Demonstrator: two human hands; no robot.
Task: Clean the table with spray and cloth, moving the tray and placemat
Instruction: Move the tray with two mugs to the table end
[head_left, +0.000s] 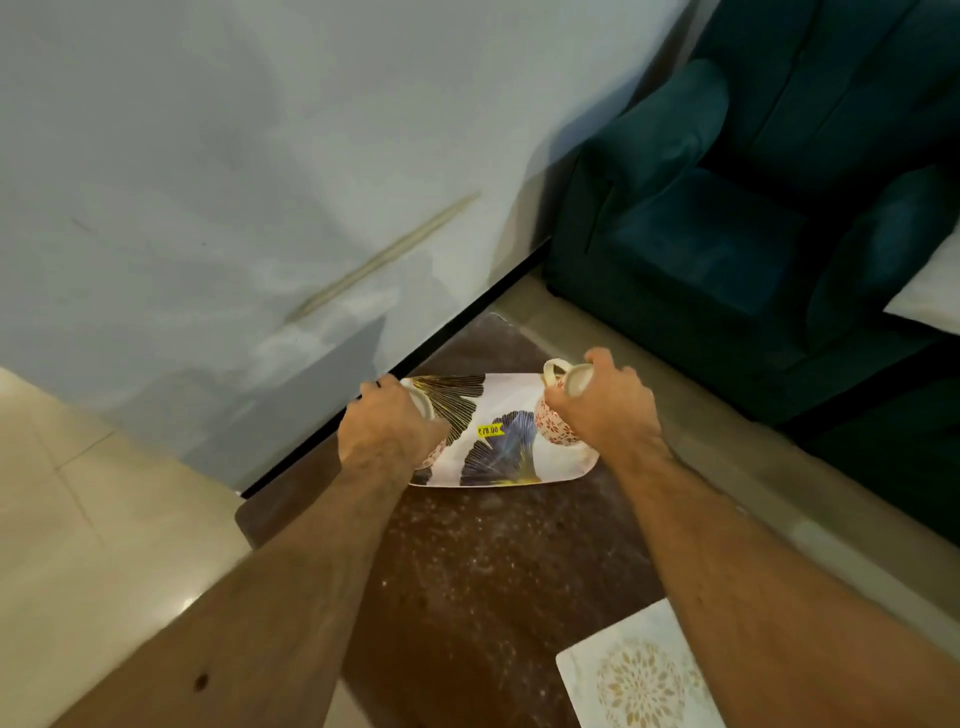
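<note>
Both arms reach in from the bottom of the frame toward the tray (498, 441), which sits at the far end of the dark brown table (483, 571), just below centre. Look at the margins here: the tray's upper left corner sits right by the black edge strip where the table meets the pale wall (208, 182), so there is hardly any room on that side. On the right, the tray's end comes close to the table's edge, with a band of beige floor beyond it and the teal armchair (753, 208) filling the upper right. The open room is all toward the bottom of the frame, a long stretch of speckled brown tabletop between the two forearms. Down in the lower right corner lies the placemat (623, 680), white with a gold flower medallion, its right part hidden under the right forearm. The tray itself is a white rounded rectangle printed with dark and blue fan-shaped leaves edged in gold, with a yellow price sticker (489, 430) near its middle. The left hand (389, 426) curls its fingers over a cream-rimmed cup (423, 405) at the tray's left end, while the right hand (602, 410) grips the rim of a red-patterned cup (556, 431) at the right end, handle pointing up-left.
</note>
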